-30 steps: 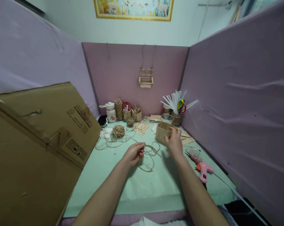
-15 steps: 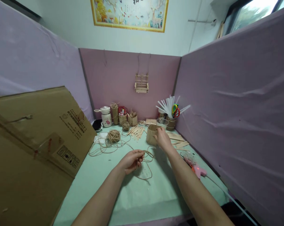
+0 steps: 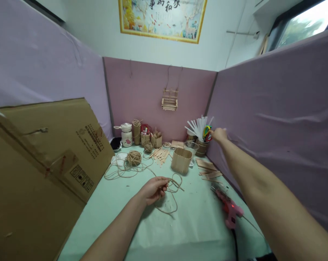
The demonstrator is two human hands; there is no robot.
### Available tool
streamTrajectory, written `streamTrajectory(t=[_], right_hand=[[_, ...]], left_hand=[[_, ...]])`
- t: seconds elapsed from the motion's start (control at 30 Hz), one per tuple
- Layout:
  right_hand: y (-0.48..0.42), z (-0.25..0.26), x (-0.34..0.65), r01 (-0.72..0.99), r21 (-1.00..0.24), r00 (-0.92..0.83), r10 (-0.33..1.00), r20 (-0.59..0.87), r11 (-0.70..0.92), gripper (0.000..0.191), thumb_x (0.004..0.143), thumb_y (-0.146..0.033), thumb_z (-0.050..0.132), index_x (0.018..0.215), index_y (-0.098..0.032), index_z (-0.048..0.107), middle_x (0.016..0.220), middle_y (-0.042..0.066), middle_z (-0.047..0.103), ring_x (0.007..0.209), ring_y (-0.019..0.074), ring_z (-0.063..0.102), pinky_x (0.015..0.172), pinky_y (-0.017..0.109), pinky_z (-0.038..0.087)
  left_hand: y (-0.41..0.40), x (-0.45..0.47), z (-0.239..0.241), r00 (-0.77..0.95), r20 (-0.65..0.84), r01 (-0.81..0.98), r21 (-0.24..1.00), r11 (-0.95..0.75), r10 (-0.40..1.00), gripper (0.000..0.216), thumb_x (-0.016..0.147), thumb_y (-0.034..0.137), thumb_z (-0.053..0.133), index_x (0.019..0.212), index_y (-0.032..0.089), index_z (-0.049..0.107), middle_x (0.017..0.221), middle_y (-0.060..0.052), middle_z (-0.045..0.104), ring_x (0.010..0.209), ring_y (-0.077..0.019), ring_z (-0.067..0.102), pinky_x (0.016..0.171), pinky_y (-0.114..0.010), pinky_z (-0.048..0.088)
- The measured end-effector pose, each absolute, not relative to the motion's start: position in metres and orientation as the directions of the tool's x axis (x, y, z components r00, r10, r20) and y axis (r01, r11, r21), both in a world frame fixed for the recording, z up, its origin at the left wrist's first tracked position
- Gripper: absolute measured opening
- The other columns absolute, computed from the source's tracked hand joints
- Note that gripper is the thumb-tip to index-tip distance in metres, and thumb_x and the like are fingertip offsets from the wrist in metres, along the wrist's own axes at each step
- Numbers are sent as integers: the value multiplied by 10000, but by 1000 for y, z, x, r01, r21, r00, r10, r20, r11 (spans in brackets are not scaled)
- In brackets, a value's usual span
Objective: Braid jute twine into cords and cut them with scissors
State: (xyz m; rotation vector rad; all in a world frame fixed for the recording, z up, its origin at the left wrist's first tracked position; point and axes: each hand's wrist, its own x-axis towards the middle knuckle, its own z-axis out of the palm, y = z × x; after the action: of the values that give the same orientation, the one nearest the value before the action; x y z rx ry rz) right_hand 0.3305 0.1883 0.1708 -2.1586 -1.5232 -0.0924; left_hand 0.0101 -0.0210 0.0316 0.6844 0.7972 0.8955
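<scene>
My left hand [image 3: 155, 189] is closed in a pinch on a length of jute twine [image 3: 176, 185], whose loops lie to its right and below. The twine runs over the table toward a twine ball [image 3: 134, 158]. At the back right, my right hand [image 3: 218, 135] has its curled fingers at the handle of red scissors [image 3: 208, 137], which stand in a twine-wrapped holder [image 3: 202, 148]. My fingertips are partly hidden there. Between the hands, farther back, an open craft-stick cup [image 3: 181, 161] stands upright on the table.
A pink glue gun [image 3: 230, 210] with a cord lies at the right. Craft sticks [image 3: 208, 169] lie beside a clear plastic cup [image 3: 191, 148]. A large cardboard box [image 3: 52, 174] leans at the left. Behind stand a white bottle [image 3: 126, 137] and stick holders [image 3: 156, 139].
My right hand has left the craft-stick cup and moved back and right to the scissors. My left hand still pinches the twine. The view has shifted slightly.
</scene>
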Motion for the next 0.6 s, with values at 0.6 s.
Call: streamTrajectory(t=[0.6], right_hand=[[47, 166, 229, 669, -476, 223, 457, 861, 570, 333, 893, -429, 416, 808, -173, 611, 715, 33, 575, 690, 159, 513, 671, 280, 389]], left_hand=[[-12, 2, 37, 278, -273, -622, 679, 389, 921, 67, 766, 104, 602, 765, 121, 537, 650, 0, 545, 479, -19, 497, 397, -80, 382]])
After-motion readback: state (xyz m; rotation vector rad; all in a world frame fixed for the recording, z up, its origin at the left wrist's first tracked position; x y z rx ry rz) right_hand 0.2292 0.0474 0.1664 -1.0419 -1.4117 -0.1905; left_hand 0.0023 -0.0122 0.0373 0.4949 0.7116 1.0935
